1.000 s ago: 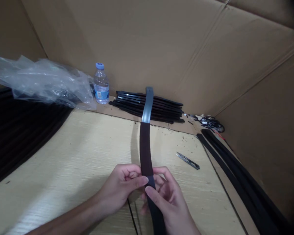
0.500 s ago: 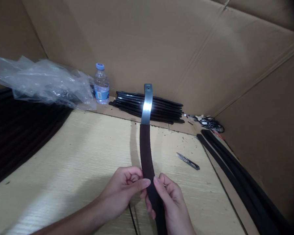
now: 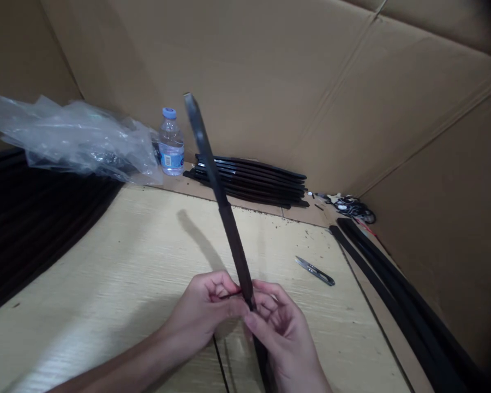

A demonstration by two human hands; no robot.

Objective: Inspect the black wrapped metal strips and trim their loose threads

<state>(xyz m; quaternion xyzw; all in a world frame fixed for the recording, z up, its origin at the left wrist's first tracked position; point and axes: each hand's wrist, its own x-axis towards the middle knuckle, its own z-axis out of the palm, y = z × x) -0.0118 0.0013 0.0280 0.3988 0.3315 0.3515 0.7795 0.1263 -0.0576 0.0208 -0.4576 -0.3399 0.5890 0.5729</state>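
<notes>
- The left hand and right hand meet low over the pale bench, each grip pinched shut on the same dark strap.
- The strap rises from the fingers, turned edge-on and leaning up and left; its far end hangs in the air in front of the water bottle.
- A judgement: the pinch sits low on a long, springy strip, so the free end could whip sideways and knock the bottle or snag the plastic bag.
- If either thumb eases, the strap may twist flat and slide out of the fingers.
- The snips lie just right of the right hand; a careless sweep could catch them.
- More straps are stacked against the cardboard wall.
</notes>
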